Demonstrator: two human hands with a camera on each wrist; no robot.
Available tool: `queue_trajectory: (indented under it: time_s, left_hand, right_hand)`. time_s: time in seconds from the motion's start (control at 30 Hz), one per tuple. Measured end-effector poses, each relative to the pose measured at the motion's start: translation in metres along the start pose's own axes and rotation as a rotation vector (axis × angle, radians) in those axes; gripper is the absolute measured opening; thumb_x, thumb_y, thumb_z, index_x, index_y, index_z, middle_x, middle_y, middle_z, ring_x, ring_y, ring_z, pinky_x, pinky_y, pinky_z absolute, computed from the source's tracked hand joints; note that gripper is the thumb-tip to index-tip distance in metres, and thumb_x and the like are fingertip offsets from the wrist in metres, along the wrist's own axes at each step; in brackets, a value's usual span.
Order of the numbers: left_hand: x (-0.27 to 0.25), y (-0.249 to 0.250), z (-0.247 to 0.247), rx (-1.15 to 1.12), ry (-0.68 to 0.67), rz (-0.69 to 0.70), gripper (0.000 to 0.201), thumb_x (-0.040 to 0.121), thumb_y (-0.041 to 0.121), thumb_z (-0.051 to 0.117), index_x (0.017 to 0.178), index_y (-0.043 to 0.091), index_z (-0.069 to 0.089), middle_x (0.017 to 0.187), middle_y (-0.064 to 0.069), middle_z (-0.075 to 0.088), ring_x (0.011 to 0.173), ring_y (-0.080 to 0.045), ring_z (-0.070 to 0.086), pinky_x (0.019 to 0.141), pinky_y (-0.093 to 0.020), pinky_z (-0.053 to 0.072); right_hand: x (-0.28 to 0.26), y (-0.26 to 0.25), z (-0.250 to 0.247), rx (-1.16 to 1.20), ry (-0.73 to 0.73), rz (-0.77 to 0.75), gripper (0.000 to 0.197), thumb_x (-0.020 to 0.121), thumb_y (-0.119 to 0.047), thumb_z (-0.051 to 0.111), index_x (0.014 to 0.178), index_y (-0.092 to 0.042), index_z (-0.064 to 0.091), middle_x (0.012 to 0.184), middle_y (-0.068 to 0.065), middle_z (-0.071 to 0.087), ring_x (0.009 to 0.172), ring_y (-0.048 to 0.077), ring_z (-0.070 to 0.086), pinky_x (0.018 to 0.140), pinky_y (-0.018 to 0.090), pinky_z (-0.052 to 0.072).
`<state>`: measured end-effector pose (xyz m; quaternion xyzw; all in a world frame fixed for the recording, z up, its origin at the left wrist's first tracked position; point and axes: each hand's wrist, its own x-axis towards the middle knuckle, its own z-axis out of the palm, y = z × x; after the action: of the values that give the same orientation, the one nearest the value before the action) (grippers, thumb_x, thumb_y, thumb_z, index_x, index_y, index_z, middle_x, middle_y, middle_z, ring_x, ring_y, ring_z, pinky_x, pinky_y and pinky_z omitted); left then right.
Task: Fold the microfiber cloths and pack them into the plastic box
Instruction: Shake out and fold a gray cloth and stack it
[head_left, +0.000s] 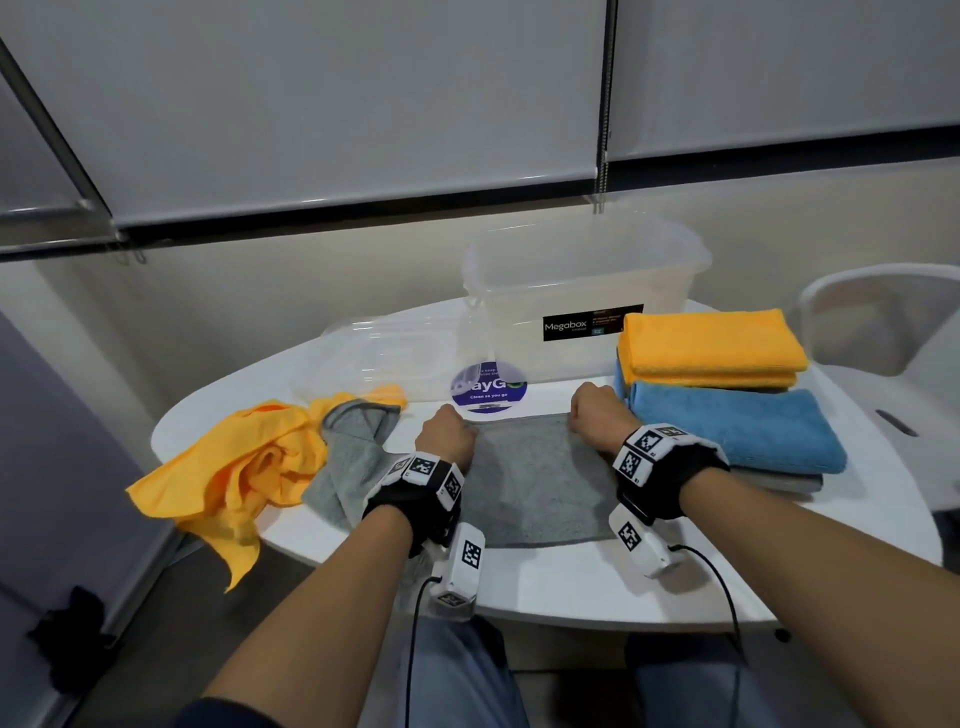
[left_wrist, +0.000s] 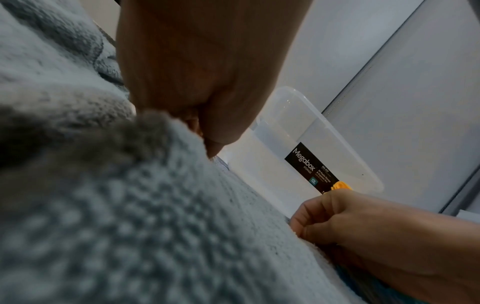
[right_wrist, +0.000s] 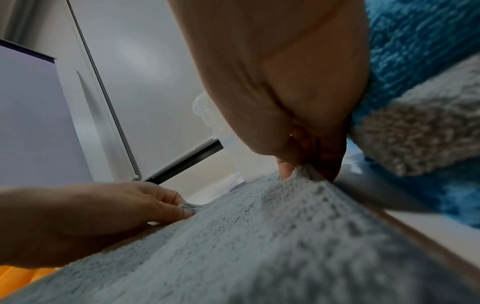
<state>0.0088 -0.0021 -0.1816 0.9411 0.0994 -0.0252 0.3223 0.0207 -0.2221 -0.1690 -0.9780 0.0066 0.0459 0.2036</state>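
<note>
A grey cloth (head_left: 537, 478) lies flat on the white bench (head_left: 571, 577), its far corners pinched in the grip of the left hand (head_left: 445, 434) and right hand (head_left: 596, 413). Behind stands the clear plastic box (head_left: 587, 291), open; folded orange cloths (head_left: 711, 345) and a blue cloth (head_left: 737, 428) are stacked at right.

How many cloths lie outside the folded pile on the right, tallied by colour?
Orange: 1, the crumpled orange cloth.
Grey: 2, the crumpled grey cloth and the flat grey cloth, pinched at its far corners by the left hand and right hand.
Total: 3.
</note>
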Motion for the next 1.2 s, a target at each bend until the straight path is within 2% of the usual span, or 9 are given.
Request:
queue_trajectory:
  time_s: [0.23,0.37,0.53,0.63,0.73,0.87,1.0,1.1,1.2]
  left_hand:
    - [-0.012,0.011,-0.008,0.143,0.037,0.037,0.029,0.094,0.013,0.049,0.121,0.003,0.05,0.122,-0.021,0.061,0.112,-0.039,0.06,0.088,-0.04,0.048]
    - [-0.029,0.013,-0.027,0.278,0.111,0.297,0.039,0.087,0.005,0.051,0.126,0.007,0.047,0.121,-0.017,0.053,0.112,-0.039,0.051,0.09,-0.048,0.048]
    - [-0.077,0.02,-0.049,0.274,-0.123,0.655,0.013,0.088,0.017,0.066,0.099,0.014,0.07,0.107,-0.005,0.062,0.099,-0.021,0.058,0.078,-0.026,0.042]
    - [-0.099,0.016,-0.051,0.337,-0.284,0.677,0.021,0.092,0.028,0.066,0.11,0.018,0.071,0.116,0.0,0.062,0.101,-0.016,0.058,0.081,-0.023,0.041]
    - [-0.104,0.006,-0.045,0.412,-0.373,0.751,0.039,0.091,0.032,0.067,0.128,0.02,0.062,0.129,0.0,0.057,0.112,-0.018,0.057,0.094,-0.029,0.047]
    - [-0.107,-0.007,-0.034,0.529,-0.453,0.733,0.068,0.09,0.044,0.067,0.149,0.03,0.037,0.152,-0.002,0.034,0.138,-0.023,0.034,0.113,-0.042,0.037]
    - [-0.109,-0.007,-0.02,0.657,-0.48,0.676,0.081,0.085,0.046,0.069,0.154,0.03,0.029,0.16,-0.01,0.022,0.146,-0.031,0.02,0.12,-0.044,0.026]
    - [-0.107,-0.004,-0.021,0.644,-0.471,0.696,0.079,0.083,0.042,0.071,0.152,0.029,0.034,0.153,-0.011,0.031,0.141,-0.031,0.028,0.117,-0.039,0.029]
    - [-0.103,-0.001,-0.029,0.574,-0.496,0.697,0.071,0.084,0.032,0.072,0.148,0.026,0.042,0.147,-0.006,0.04,0.136,-0.026,0.038,0.112,-0.036,0.035]
  right_hand:
    - [-0.02,-0.023,-0.017,-0.138,-0.137,0.022,0.031,0.097,-0.007,0.044,0.127,0.002,0.047,0.135,0.024,0.048,0.123,0.039,0.051,0.096,0.041,0.044]
    - [-0.039,-0.041,-0.047,-0.105,-0.076,-0.066,0.018,0.092,-0.008,0.047,0.108,-0.005,0.053,0.126,0.022,0.054,0.113,0.038,0.056,0.086,0.038,0.048]
    - [-0.081,-0.046,-0.062,-0.075,-0.16,-0.228,0.016,0.09,-0.018,0.065,0.102,-0.011,0.073,0.106,0.006,0.07,0.092,0.019,0.065,0.074,0.029,0.052]
    - [-0.105,-0.038,-0.057,-0.166,-0.17,-0.309,0.019,0.088,-0.017,0.069,0.106,-0.012,0.069,0.112,0.004,0.06,0.098,0.019,0.058,0.079,0.029,0.049]
    - [-0.114,-0.026,-0.055,-0.134,-0.035,-0.363,0.014,0.089,-0.012,0.06,0.101,-0.016,0.057,0.109,0.002,0.048,0.1,0.022,0.048,0.08,0.035,0.045]
    - [-0.123,-0.023,-0.059,-0.07,0.155,-0.486,0.017,0.083,-0.004,0.055,0.088,-0.018,0.048,0.094,-0.003,0.046,0.089,0.018,0.043,0.073,0.036,0.042]
    - [-0.126,-0.026,-0.044,-0.088,-0.131,-0.513,0.015,0.085,-0.004,0.054,0.09,-0.017,0.061,0.093,0.0,0.063,0.087,0.018,0.055,0.065,0.021,0.039]
    - [-0.11,-0.02,-0.028,-0.205,-0.266,-0.405,0.033,0.091,-0.007,0.049,0.119,-0.01,0.066,0.123,0.009,0.065,0.113,0.025,0.06,0.091,0.029,0.045]
    - [-0.09,-0.014,-0.029,-0.281,-0.208,-0.27,0.028,0.094,-0.008,0.048,0.115,0.001,0.064,0.122,0.021,0.063,0.114,0.035,0.06,0.09,0.037,0.046]
